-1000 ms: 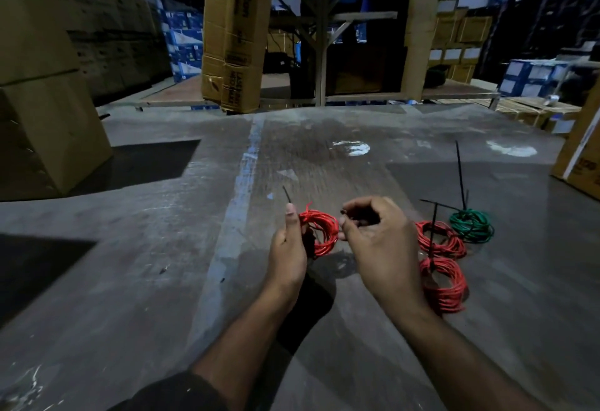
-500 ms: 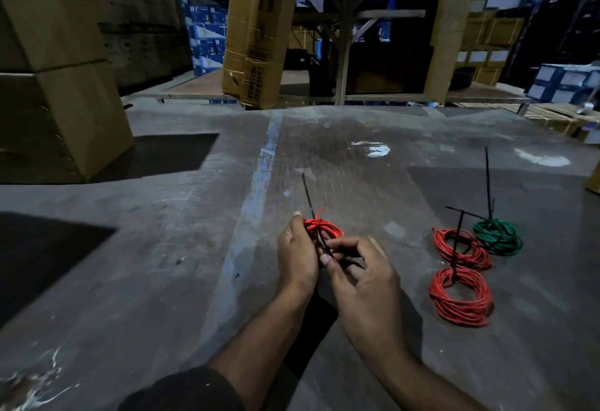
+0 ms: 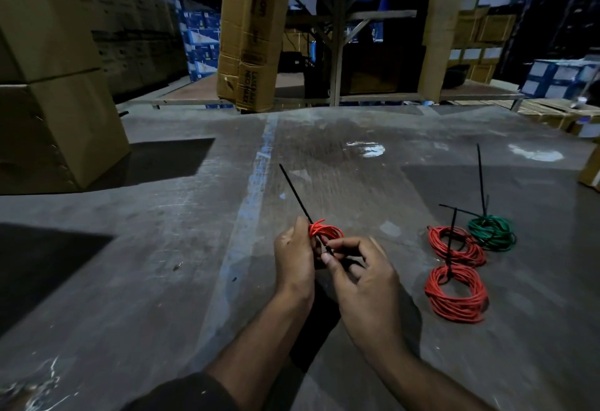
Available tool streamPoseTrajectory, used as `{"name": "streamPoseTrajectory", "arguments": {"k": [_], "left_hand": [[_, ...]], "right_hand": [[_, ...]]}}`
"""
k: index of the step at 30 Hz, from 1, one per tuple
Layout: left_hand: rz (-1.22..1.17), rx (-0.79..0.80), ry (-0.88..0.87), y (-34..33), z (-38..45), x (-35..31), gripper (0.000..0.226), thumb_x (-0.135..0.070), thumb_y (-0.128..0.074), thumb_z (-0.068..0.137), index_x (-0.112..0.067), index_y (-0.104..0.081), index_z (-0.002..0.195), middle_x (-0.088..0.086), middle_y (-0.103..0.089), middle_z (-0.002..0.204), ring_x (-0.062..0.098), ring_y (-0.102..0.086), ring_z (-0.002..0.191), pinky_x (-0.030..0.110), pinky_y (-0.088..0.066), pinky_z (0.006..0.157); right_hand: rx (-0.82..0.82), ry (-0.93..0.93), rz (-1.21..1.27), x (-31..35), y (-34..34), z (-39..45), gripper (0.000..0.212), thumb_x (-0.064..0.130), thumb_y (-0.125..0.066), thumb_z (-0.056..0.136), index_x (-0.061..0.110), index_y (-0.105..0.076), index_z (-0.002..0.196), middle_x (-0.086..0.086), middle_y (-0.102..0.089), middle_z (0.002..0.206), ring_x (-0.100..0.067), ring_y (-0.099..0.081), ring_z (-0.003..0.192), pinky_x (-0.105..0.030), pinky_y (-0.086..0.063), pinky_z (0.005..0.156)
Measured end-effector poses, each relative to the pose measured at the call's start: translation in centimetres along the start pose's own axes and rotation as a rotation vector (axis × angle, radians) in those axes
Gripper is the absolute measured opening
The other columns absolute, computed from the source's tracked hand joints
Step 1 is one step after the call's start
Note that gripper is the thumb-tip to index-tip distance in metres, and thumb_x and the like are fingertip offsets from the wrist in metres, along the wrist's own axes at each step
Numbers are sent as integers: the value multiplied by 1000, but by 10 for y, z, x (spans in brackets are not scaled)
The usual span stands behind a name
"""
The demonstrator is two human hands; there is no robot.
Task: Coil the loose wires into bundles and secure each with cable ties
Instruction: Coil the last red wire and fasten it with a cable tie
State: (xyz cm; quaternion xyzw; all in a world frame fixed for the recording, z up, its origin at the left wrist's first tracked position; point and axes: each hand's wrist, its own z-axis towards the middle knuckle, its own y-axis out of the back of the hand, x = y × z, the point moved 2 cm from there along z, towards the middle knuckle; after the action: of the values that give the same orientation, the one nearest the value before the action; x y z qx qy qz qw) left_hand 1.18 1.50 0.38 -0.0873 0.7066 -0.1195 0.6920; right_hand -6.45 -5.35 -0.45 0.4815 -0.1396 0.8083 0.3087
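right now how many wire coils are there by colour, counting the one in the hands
red coils: 3 (held coil, far floor coil, near floor coil)
green coils: 1 (green coil)
total: 4

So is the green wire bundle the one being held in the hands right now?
No, the green wire bundle lies on the floor to the right, while the left hand and right hand hold a small red coil.
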Motion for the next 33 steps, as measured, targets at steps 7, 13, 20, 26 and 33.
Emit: {"name": "streamPoseTrajectory", "arguments": {"k": [7,13,20,26,33], "left_hand": [[-17,-40,-5,4,5,0,24,-13,-38,98,-1,-57,88,12,-58,69,10,-55,50,20,-44,44],[-6,68,-88,2,9,6,32,-23,-41,104,-10,-70,98,7,-66,77,18,-60,68,28,-49,62],[57,161,-110,-2,8,10,36,-30,-44,105,-13,-67,84,-3,-65,61,11,-60,58,27,-49,59],[90,266,-121,-11,-12,3,58,-47,-31,104,-15,-75,84,11,-77,87,28,-73,86,48,-57,86],[31,249,-75,-14,-22,0,41,-38,-47,101,-8,-75,98,15,-76,96,34,-71,95,46,-53,89]], "right_hand": [[39,3,14,2,-1,-2,29,-1,-74,82,27,-69,89,12,-64,95,-11,-69,94,-33,-59,79],[36,-23,26,3,2,3,32,-6,-74,80,25,-70,86,12,-64,90,-8,-70,89,-27,-59,78],[-15,93,46,17,6,8,22,3,-72,87,23,-71,97,6,-66,98,-11,-69,93,-33,-60,77],[-161,15,78,17,29,30,27,10,-73,87,33,-67,99,4,-68,103,-16,-70,98,-45,-58,86],[-146,-105,209,21,37,38,20,3,-69,88,21,-69,96,-5,-73,90,-16,-74,78,-30,-60,76]]}}
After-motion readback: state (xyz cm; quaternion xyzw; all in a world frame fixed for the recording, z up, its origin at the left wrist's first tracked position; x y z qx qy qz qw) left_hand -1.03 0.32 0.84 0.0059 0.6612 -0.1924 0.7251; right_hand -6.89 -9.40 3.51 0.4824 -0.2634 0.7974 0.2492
